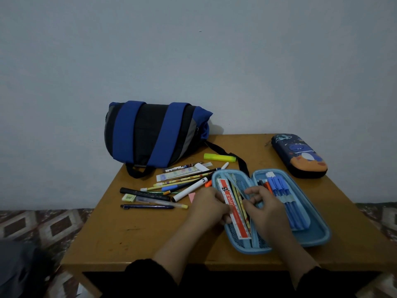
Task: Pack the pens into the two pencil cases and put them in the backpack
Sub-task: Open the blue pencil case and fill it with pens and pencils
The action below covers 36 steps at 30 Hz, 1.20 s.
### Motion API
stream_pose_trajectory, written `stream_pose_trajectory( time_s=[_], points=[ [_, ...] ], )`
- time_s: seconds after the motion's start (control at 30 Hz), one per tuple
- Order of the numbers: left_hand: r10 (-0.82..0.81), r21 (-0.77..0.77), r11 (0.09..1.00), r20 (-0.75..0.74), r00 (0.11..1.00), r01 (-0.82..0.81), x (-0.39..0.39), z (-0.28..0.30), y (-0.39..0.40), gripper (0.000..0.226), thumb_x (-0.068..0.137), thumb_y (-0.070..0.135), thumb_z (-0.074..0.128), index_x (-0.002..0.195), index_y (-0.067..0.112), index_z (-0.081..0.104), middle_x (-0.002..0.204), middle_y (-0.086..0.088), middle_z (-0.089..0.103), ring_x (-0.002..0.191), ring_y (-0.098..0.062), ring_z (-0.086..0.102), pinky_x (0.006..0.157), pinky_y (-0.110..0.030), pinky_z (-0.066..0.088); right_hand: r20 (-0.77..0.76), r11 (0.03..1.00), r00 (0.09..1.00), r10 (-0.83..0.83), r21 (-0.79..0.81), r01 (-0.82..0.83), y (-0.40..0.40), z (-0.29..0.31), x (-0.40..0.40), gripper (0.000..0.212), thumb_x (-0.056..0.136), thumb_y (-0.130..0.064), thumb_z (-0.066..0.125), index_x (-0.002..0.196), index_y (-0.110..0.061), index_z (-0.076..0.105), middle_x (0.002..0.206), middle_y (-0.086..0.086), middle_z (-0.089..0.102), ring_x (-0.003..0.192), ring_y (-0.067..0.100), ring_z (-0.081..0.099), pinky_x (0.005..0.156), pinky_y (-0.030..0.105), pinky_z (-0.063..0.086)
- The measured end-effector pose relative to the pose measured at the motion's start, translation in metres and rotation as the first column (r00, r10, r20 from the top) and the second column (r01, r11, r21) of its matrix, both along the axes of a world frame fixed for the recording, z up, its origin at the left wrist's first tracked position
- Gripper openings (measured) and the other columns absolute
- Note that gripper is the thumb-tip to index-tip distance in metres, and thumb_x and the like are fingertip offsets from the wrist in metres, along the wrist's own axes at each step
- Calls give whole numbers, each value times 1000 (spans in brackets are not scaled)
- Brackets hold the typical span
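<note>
Blue open pencil case (318,237) is part-filled, both hands' grips, left hand (209,206) and right hand (263,208), grasping the red ruler (234,214) and pencils inside; loose pens (163,190) cover the bench (133,233), second pencil case (299,155) zipped, backpack (150,134) unpacked.

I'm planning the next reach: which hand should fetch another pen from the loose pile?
Left. The left hand sits at the open light-blue case's left edge, right beside the loose pens. The right hand is over the case's middle, and would have to cross over the left.
</note>
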<state>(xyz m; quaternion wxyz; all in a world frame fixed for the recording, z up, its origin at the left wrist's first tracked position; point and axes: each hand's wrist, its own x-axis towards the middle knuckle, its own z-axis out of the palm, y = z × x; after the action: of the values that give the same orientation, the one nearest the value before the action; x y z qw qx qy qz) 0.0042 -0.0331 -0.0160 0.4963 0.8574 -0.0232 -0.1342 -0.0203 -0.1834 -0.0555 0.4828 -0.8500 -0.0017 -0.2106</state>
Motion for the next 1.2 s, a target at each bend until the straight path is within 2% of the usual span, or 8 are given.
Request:
stream_pose_trajectory(
  time_s=[0.1, 0.2, 0.3, 0.47, 0.73, 0.87, 0.97, 1.2],
  points=[
    [-20, 87, 996, 35, 999, 17, 6, -2, -3, 13, 85, 14, 70, 81, 17, 58, 83, -6, 73, 67, -12, 69, 69, -29, 59, 7, 1000, 1000, 6, 4, -6, -1, -1, 0, 20, 85, -9, 66, 92, -26, 57, 73, 0, 58, 69, 14, 60, 59, 21, 51],
    [-62, 165, 985, 91, 994, 47, 9, -2, -6, 11, 84, 18, 71, 84, 18, 60, 91, -3, 71, 78, -12, 69, 70, -28, 59, 3, 999, 1000, 16, 29, -16, -1, -1, 2, 19, 85, -11, 67, 93, -26, 58, 74, 1, 60, 72, 17, 62, 63, 32, 54],
    [-76, 206, 977, 115, 990, 51, 10, -1, -8, 14, 84, 23, 71, 91, 20, 59, 97, 0, 69, 82, -9, 67, 67, -22, 55, -7, 997, 1000, 27, 68, -27, -1, 0, 2, 20, 85, -11, 67, 93, -27, 58, 75, 1, 61, 70, 14, 62, 62, 30, 54],
    [-119, 284, 956, 145, 982, 74, 5, -4, -10, 15, 86, 27, 69, 97, 22, 60, 100, 2, 68, 79, -5, 65, 69, -23, 57, -36, 991, 999, 38, 130, -33, -1, 0, 1, 21, 86, -12, 66, 92, -30, 58, 77, 1, 61, 69, 13, 63, 59, 26, 54],
    [-91, 277, 961, 268, 959, 14, 2, -7, -16, 19, 95, 28, 56, 112, 20, 62, 106, 3, 65, 81, -3, 57, 62, -13, 45, -28, 991, 999, 39, 131, -35, 0, 3, -1, 26, 85, -10, 66, 88, -34, 57, 77, 1, 61, 69, 9, 62, 58, 20, 51],
    [-188, 197, 972, 305, 934, 132, -2, -13, -1, 18, 93, 22, 58, 111, 24, 64, 111, 10, 59, 98, 0, 53, 80, -16, 47, -18, 988, 999, 46, 150, -43, 0, 5, -2, 25, 85, -10, 67, 88, -33, 56, 75, 1, 61, 64, 3, 60, 55, 15, 50],
    [-314, 297, 930, 345, 885, 215, -4, -24, 13, 29, 88, 28, 65, 117, 32, 64, 118, 19, 50, 112, -2, 35, 93, -23, 32, -24, 988, 999, 42, 147, -38, 0, 5, -2, 26, 85, -10, 67, 88, -34, 56, 77, 1, 61, 64, 5, 61, 55, 19, 53],
    [-369, 391, 897, 402, 838, 208, -8, -28, 14, 37, 84, 49, 63, 120, 41, 60, 127, 28, 44, 112, -2, 29, 97, -31, 34, -29, 989, 999, 29, 143, -25, 1, 5, -1, 28, 85, -10, 67, 87, -35, 55, 78, -1, 62, 66, 7, 61, 57, 19, 50]
  ],
)
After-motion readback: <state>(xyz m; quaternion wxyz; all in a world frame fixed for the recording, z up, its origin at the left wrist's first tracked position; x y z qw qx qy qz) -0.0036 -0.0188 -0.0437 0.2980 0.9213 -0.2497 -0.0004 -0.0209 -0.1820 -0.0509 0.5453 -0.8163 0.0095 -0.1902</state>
